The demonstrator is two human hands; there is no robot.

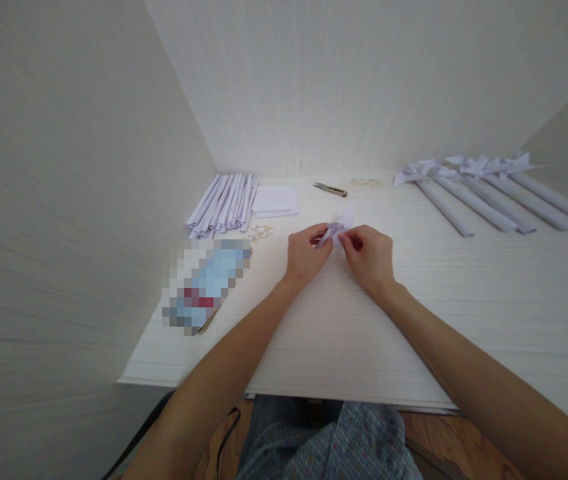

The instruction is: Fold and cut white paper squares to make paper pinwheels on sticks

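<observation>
My left hand [305, 252] and my right hand [370, 256] meet over the middle of the white table [464, 300]. Between their fingertips they pinch a small folded piece of white paper [340, 223], held just above the tabletop. Both hands grip it from opposite sides, thumbs on top.
Several rolled white paper tubes [227, 203] lie at the back left beside a stack of white sheets [275, 200]. Small scraps [260, 231] lie near them. A small cutter [331, 190] rests at the back. Several paper pinwheels on tubes [484, 193] lie at the back right. A blurred flat object [207, 283] sits left.
</observation>
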